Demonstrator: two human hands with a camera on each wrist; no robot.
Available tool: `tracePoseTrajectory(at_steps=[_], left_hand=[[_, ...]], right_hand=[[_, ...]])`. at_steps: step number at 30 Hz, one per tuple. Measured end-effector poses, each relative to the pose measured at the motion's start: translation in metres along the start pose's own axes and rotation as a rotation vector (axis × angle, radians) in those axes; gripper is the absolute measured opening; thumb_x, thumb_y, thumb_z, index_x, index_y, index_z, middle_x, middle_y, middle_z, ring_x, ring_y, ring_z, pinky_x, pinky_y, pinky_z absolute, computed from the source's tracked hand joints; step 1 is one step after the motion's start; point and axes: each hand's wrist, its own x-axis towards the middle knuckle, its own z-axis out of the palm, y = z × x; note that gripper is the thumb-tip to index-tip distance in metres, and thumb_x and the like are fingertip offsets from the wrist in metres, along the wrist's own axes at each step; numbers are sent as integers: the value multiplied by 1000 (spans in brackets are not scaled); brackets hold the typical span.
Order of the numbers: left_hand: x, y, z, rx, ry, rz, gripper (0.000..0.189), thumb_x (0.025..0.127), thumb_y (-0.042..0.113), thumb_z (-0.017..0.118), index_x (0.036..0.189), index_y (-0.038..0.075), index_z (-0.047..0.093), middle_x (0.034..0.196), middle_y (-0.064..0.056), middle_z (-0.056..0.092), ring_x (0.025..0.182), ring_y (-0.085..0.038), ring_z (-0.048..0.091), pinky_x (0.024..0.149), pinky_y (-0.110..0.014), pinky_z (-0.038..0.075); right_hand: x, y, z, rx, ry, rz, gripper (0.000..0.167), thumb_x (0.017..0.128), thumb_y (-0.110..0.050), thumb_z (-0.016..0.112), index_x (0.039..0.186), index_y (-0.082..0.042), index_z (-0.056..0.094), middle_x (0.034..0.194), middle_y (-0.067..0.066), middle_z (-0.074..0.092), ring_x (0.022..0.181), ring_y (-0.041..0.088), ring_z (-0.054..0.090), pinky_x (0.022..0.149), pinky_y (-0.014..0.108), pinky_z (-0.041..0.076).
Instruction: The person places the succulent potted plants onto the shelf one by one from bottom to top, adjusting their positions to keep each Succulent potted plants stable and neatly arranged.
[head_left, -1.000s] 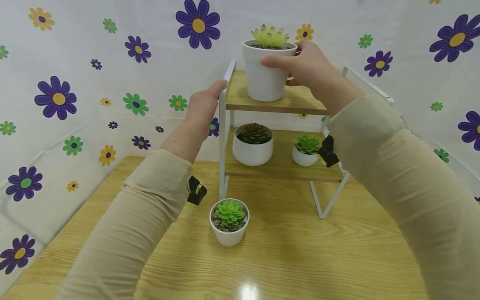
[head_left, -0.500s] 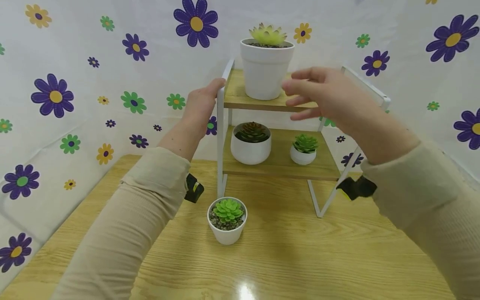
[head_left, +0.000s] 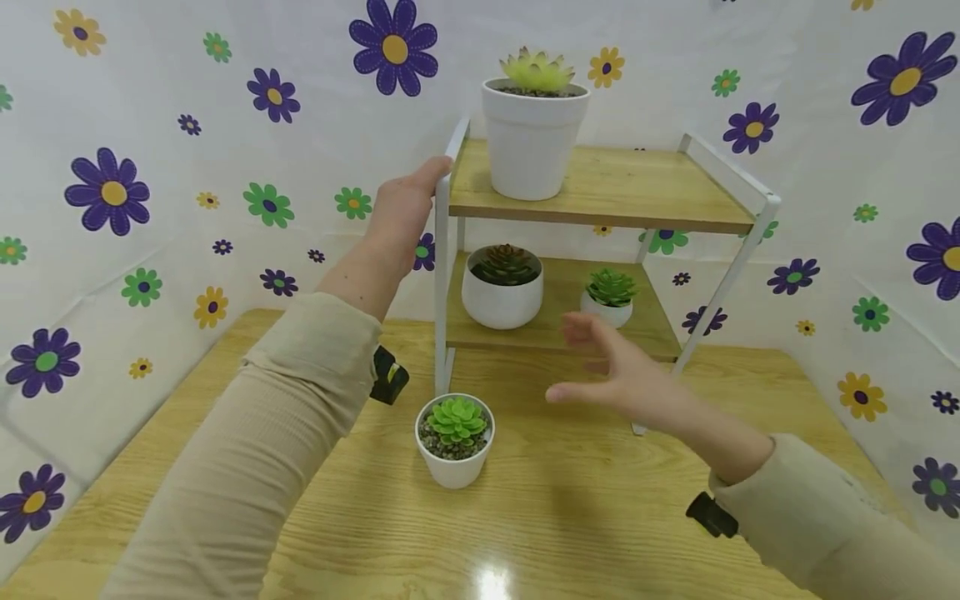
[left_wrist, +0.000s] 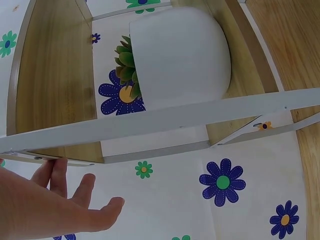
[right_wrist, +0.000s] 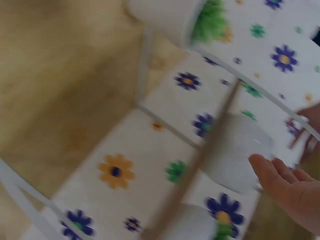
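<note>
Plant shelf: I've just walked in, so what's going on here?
A person is at a two-tier shelf: their left grip is on its side frame, while their right grip hangs empty in front of the lower board. A tall pot stands on top, a round pot and a small pot below, and a fourth pot on the table.

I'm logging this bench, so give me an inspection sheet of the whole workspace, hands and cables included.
Surface: wooden table, shiny near the front.
Job's things: two-tier stand; tall pot on its upper level, dark-plant pot and small pot on its lower; green-plant pot on the table.
Clutter: nothing seen.
Hands: left hand holds the stand's left frame; right hand holds nothing.
Cables: nothing seen.
Surroundings: white flower-patterned backdrop.
</note>
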Motion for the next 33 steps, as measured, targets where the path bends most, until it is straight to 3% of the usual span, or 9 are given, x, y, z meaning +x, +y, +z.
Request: tracePoseTrajectory(at_steps=[7,13,22,27,33], left_hand=[[3,-3,0,1,3,-4,61,89,57,44,140,23,43,150,5,33,139,-17,28,115,-44,23],[4,-4,0,-3,9,-2,61,88,56,44,139,22,44,149,4,34,138,-17,29,115,-44,23],[4,-4,0,-9,27,1,62,88,56,45,140,21,43,148,3,36,136,-17,32,114,-44,25],[2,-4,0,-10,26,3,61,88,56,45,138,22,45,148,3,36,136,-17,32,114,-45,26],[2,-4,1,-16,23,16,60,89,56,45,138,22,45,148,3,36,137,-17,31,113,-46,26]], right_hand=[[12,57,47,-23,-59,1,107,73,-38,78,147,-1,11,150,25,24,138,42,23,111,57,23],[25,84,73,-5,-142,64,117,69,-38,81,148,1,4,153,25,14,142,41,14,114,56,17],[43,98,104,45,-153,75,116,67,-26,84,148,3,6,151,26,19,140,42,20,113,54,20],[52,100,118,76,-172,67,115,67,-24,84,147,4,6,147,27,27,135,44,29,110,54,28],[60,95,128,152,-180,6,115,65,-23,86,146,5,9,144,25,32,132,40,35,109,53,31]])
